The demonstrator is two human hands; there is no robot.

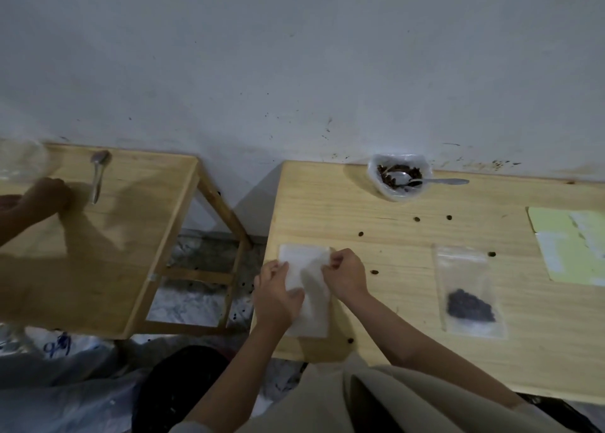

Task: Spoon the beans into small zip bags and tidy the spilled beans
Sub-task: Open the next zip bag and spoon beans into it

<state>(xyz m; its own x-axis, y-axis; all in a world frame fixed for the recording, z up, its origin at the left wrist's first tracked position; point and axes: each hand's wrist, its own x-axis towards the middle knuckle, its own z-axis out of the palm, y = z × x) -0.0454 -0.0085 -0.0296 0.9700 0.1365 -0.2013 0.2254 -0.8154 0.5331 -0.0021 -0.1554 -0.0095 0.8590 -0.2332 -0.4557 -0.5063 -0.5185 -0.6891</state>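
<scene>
An empty small zip bag (309, 305) lies flat near the front left corner of the wooden table (409, 301). My left hand (276, 293) pinches its left edge and my right hand (347, 273) pinches its top right corner. A clear bag of dark beans (397, 177) stands at the back by the wall, with a metal spoon (435, 181) resting in it, handle pointing right. A filled zip bag (468, 290) with beans at its bottom lies to the right. Several spilled beans (361, 234) are scattered over the tabletop.
A yellow-green sheet with bags on it (569, 246) lies at the right edge. To the left stands a second wooden table (137, 236) with a spoon (98, 174) and another person's hand (45, 197) on it. Beans also dot the floor between the tables.
</scene>
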